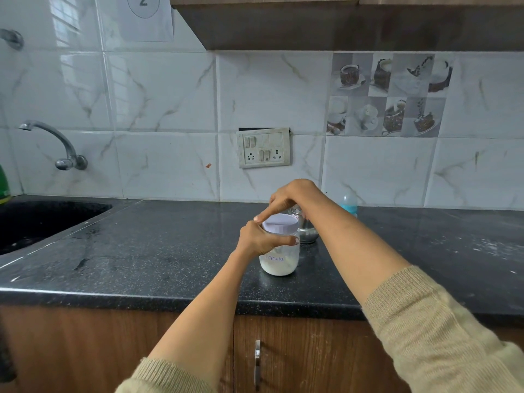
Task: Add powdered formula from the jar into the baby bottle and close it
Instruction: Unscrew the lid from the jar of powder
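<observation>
A clear formula jar [279,262] with white powder at its bottom and a pale lilac lid [280,222] stands on the black counter [158,251]. My left hand [259,238] is wrapped around the jar's upper body. From above, my right hand [289,195] has its fingertips on the lid's far-left edge. Behind my right forearm, by the wall, stands the baby bottle [349,204], with its clear cap and teal collar showing. A steel cup [307,229] stands just behind the jar, partly hidden by my right hand.
A dark sink [42,222] is set into the counter at the left, with a wall tap [54,143] above it. A switch and socket panel [263,147] is on the tiled wall. White powder specks lie on the counter at the right [487,245].
</observation>
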`<state>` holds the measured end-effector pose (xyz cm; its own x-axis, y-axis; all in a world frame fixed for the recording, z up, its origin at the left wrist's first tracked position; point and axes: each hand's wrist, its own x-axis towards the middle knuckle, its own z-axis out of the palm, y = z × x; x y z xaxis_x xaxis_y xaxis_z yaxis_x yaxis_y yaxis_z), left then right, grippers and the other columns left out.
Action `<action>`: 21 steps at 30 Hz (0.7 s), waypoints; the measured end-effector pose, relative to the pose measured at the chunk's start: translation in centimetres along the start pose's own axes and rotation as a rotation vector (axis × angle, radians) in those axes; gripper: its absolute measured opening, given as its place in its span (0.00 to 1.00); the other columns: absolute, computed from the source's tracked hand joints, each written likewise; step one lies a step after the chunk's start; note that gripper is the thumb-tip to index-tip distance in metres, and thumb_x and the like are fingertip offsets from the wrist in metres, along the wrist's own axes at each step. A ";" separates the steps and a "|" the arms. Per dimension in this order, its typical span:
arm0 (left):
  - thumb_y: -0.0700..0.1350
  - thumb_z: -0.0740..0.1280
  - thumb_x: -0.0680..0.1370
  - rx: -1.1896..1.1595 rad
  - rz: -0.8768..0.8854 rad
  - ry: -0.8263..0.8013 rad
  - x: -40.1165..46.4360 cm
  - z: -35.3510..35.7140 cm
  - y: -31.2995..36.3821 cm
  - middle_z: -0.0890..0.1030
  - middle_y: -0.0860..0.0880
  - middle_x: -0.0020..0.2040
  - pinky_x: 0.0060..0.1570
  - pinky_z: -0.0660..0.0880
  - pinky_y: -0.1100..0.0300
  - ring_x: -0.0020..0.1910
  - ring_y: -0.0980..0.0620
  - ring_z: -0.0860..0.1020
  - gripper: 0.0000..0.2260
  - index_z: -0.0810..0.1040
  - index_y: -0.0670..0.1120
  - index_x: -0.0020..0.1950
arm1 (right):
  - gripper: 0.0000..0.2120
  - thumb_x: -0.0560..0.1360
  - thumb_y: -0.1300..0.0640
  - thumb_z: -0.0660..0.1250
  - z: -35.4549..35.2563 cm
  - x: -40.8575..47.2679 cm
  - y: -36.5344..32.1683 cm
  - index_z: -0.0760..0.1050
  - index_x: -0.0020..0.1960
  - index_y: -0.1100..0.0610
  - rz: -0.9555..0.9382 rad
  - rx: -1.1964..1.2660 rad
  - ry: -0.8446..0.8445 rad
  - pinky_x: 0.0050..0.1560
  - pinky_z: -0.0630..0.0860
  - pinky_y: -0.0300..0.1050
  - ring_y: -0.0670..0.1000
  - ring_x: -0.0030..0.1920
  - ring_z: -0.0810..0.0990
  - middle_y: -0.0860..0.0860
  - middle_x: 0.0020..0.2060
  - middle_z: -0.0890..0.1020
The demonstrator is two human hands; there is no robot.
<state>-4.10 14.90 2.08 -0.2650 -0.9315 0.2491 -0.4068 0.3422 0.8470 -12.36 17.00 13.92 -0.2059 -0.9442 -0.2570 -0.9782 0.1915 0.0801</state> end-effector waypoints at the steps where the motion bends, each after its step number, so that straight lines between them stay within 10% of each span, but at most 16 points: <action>1: 0.54 0.80 0.61 0.013 -0.014 -0.015 0.1 0.0 -0.1 0.77 0.52 0.43 0.40 0.74 0.60 0.45 0.52 0.76 0.22 0.76 0.48 0.48 | 0.47 0.66 0.28 0.64 0.0 0.1 0.2 0.58 0.76 0.54 0.040 -0.004 -0.020 0.55 0.76 0.53 0.60 0.63 0.75 0.57 0.73 0.66; 7: 0.56 0.80 0.59 0.042 -0.034 -0.022 0.5 0.0 -0.4 0.80 0.51 0.37 0.36 0.74 0.61 0.37 0.55 0.78 0.20 0.80 0.45 0.41 | 0.31 0.66 0.43 0.71 0.5 -0.2 0.8 0.70 0.67 0.49 -0.087 0.017 0.044 0.49 0.79 0.47 0.52 0.36 0.81 0.52 0.59 0.74; 14: 0.56 0.80 0.59 0.031 -0.056 -0.028 0.8 -0.3 -0.5 0.82 0.51 0.38 0.40 0.77 0.58 0.38 0.55 0.79 0.21 0.83 0.44 0.44 | 0.33 0.61 0.53 0.76 0.5 0.9 2.0 0.65 0.62 0.42 -0.190 0.232 0.050 0.53 0.81 0.52 0.57 0.52 0.81 0.54 0.60 0.74; 21: 0.57 0.80 0.58 -0.002 -0.076 0.077 1.5 -2.5 -2.1 0.81 0.51 0.38 0.37 0.77 0.60 0.39 0.53 0.79 0.21 0.78 0.48 0.42 | 0.35 0.61 0.58 0.75 2.4 3.3 2.8 0.62 0.62 0.43 -0.330 0.647 0.102 0.46 0.80 0.50 0.59 0.47 0.80 0.61 0.57 0.73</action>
<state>-1.43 12.43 1.88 -0.1657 -0.9615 0.2192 -0.4215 0.2700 0.8657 -15.80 15.09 10.98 0.0749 -0.9943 -0.0756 -0.8153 -0.0174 -0.5788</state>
